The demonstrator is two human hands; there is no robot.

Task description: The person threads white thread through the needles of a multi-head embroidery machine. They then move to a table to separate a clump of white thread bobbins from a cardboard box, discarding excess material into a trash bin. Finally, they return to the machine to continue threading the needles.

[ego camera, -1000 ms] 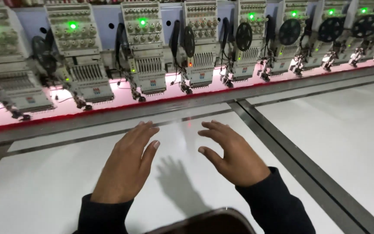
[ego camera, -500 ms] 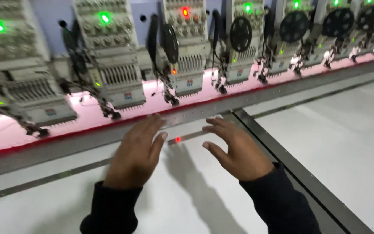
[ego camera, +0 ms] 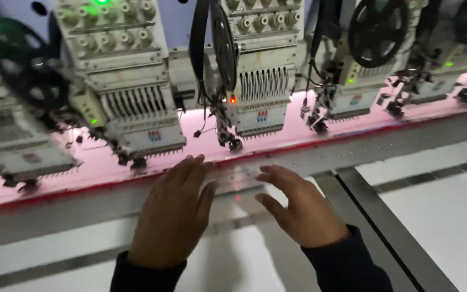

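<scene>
Left hand and right hand open, empty, palms down, reaching toward grey frame bar just below red-lit embroidery head. Next calls for fingertip contact under needles.

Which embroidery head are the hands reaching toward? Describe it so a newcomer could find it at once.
Start at the long row of embroidery heads above the pink-lit rail. Follow the left hand and right hand up to the embroidery head directly above the gap between them. It alone shows a small red light at its left edge; its left neighbour shows green.
</scene>
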